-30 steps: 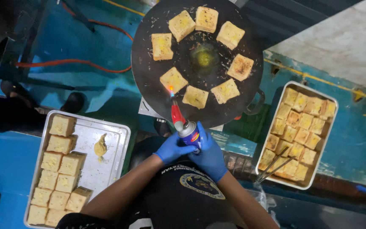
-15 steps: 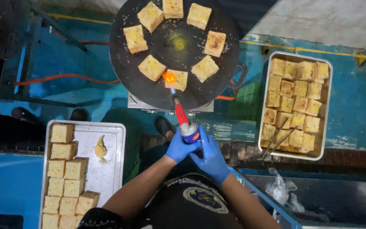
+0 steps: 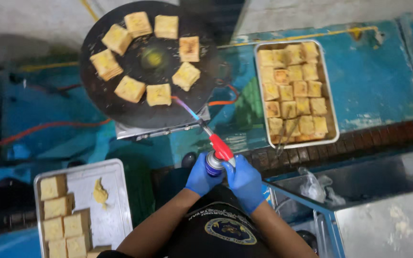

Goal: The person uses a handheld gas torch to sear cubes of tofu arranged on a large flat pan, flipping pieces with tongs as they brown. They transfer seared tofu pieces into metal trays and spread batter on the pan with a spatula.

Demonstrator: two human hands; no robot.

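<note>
Torch [image 3: 217,154] sat centre frame, left hand [image 3: 201,176] and right hand [image 3: 244,181] both clenched around its can, flame reaching toward griddle [image 3: 135,112] upper left. Rigid, light, probably slick metal; best gripped low on can.

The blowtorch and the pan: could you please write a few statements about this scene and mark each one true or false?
1. Both gloved hands, left hand and right hand, hold the blowtorch. True.
2. The round pan holds seven squares. True.
3. The torch flame points at the right tray. False: it points at the pan.
4. The left tray is completely filled. False: its right half is mostly bare.
</note>
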